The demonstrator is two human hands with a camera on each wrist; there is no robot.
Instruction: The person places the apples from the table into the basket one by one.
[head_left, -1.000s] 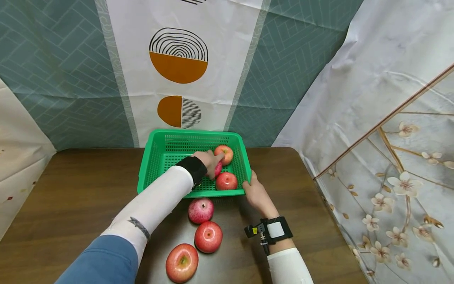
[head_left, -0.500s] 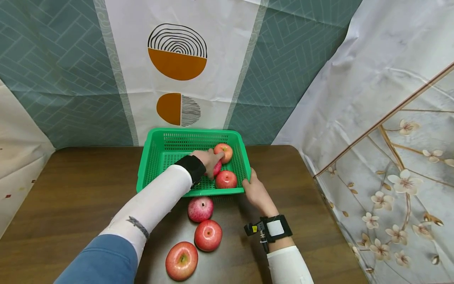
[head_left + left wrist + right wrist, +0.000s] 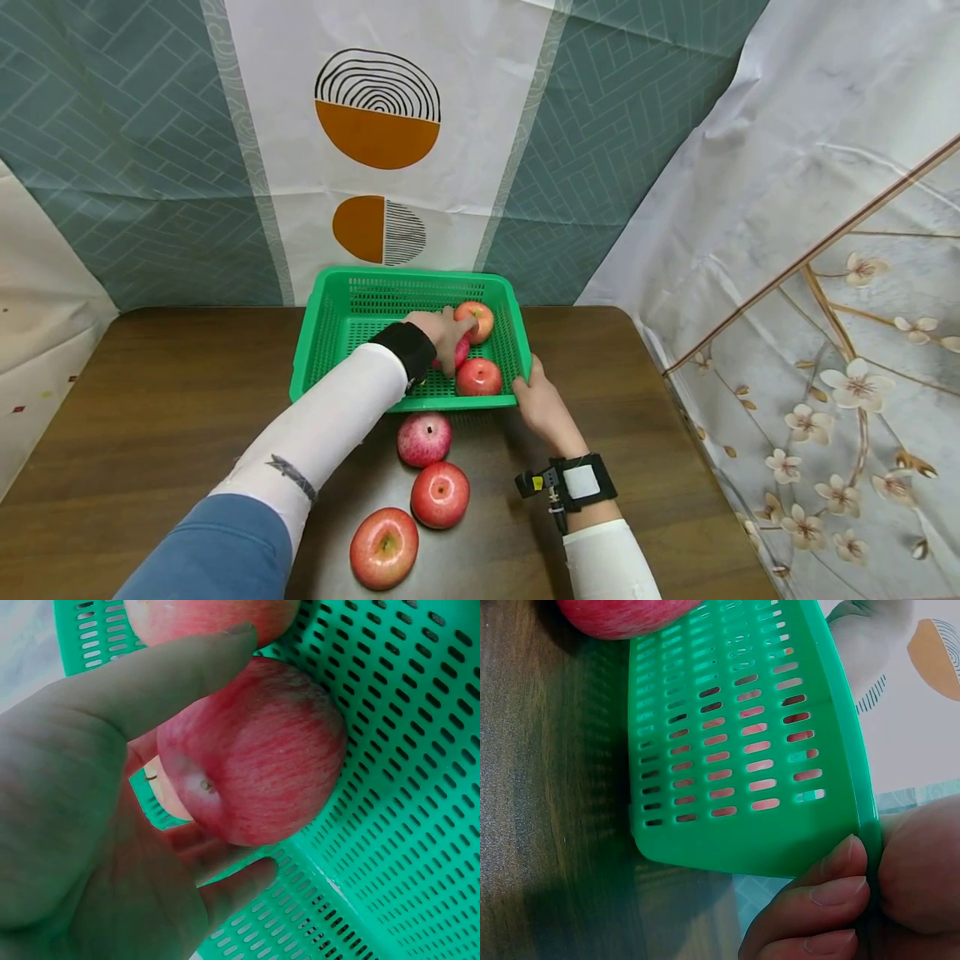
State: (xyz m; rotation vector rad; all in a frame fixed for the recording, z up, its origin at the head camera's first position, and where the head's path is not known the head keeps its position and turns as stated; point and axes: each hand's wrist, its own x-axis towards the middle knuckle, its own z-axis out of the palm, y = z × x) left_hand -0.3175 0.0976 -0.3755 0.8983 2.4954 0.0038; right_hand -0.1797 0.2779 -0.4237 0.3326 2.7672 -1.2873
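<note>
In the head view my left hand (image 3: 444,335) is inside the green plastic basket (image 3: 408,403), over a dark-red apple (image 3: 461,352). Up close in the left wrist view, the thumb lies along one edge of this apple (image 3: 262,750). The fingers reach past its other side, fairly straight and spread, with a gap between palm and fruit. Two more apples flank it in the basket, a yellowish-red apple (image 3: 480,321) behind and a red apple (image 3: 478,377) in front. My right hand (image 3: 543,408) grips the basket's near right corner, thumb and fingers on either side of the rim (image 3: 868,825).
Outside the basket, a speckled apple (image 3: 424,439), a red apple (image 3: 440,496) and a larger apple (image 3: 384,548) lie in a row toward me on the wooden table (image 3: 187,383). A patterned cloth (image 3: 405,183) hangs right behind the basket.
My left hand's fingers have spread a little around the dark-red apple, one lifting upward. The right hand keeps its grip on the basket corner, and the apples stay where they were.
</note>
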